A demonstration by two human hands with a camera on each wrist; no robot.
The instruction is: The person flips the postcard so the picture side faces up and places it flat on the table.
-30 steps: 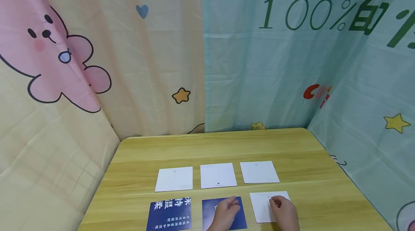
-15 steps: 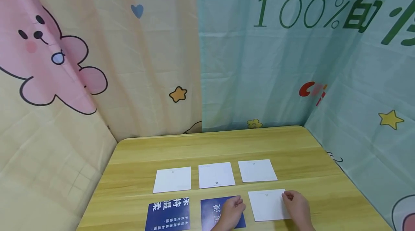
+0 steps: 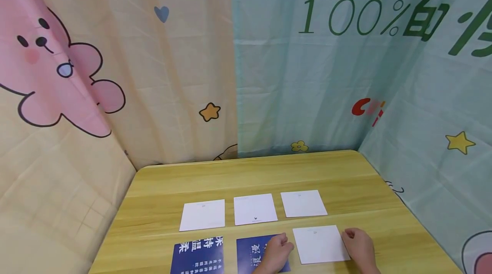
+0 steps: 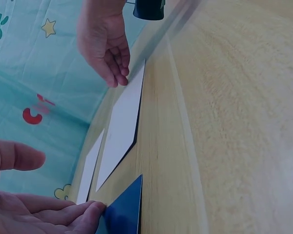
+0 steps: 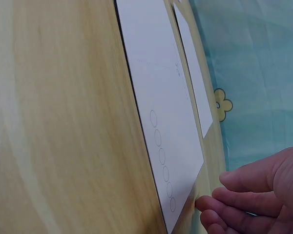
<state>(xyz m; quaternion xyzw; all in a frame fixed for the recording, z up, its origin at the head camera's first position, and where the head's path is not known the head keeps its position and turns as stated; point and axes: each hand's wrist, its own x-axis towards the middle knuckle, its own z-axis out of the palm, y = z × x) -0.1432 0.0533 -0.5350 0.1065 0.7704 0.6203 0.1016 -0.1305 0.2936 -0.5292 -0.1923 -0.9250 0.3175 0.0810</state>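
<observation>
The right hand (image 3: 360,248) rests just beside the right edge of the front white card (image 3: 320,246), its fingers loosely bent and gripping nothing; whether a fingertip touches that edge cannot be told. The left hand (image 3: 277,252) lies over the right side of the middle blue card (image 3: 250,257), thumb apart from relaxed fingers (the left wrist view shows fingertips at the card's edge), and it grips nothing either. Strips of wood separate the front white card from the middle blue card, and that from the left blue card (image 3: 197,259). Behind stands a second row, three white cards (image 3: 255,209) lying flat with gaps between them. The wood-grain table (image 3: 246,176) runs back to a cream curtain (image 3: 184,73) and a blue-green curtain (image 3: 276,94).
</observation>
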